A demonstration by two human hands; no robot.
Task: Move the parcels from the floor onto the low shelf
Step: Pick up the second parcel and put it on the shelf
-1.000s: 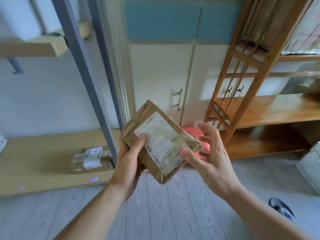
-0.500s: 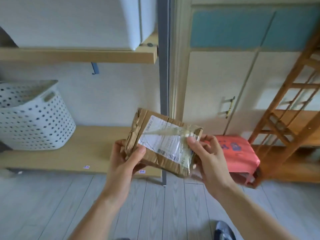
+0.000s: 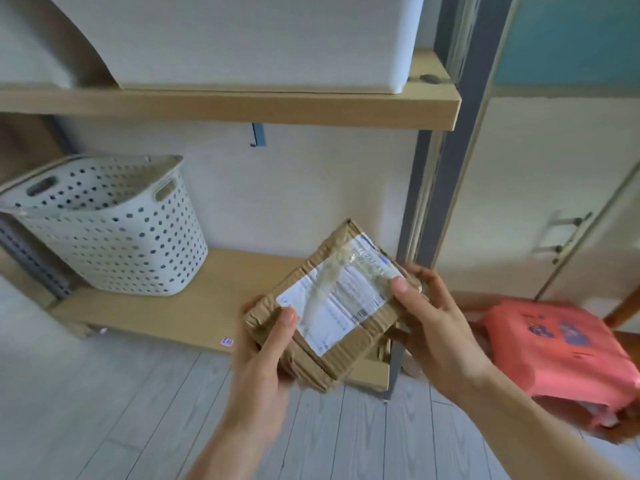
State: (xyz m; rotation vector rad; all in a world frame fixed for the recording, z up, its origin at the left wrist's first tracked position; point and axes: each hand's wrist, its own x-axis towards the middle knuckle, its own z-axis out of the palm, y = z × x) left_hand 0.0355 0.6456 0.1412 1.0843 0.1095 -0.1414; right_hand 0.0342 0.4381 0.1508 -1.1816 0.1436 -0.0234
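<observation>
Fingers (image 3: 277, 336) of left hand (image 3: 258, 367): wrapped on near-left corner of cardboard parcel (image 3: 323, 303), thumb on top. Right hand (image 3: 429, 323): clamped on far-right edge, thumb on label. Parcel location: held tilted in air, above front right end of low shelf (image 3: 180, 306), not resting on it. Shelf contents: perforated basket (image 3: 107, 230), left end. Also present: red parcel (image 3: 568, 351), lower right, well apart. Risk, judged: crumpled, taped cardboard may slip if released early; tilt could catch shelf's front edge or grey upright post (image 3: 426, 202).
</observation>
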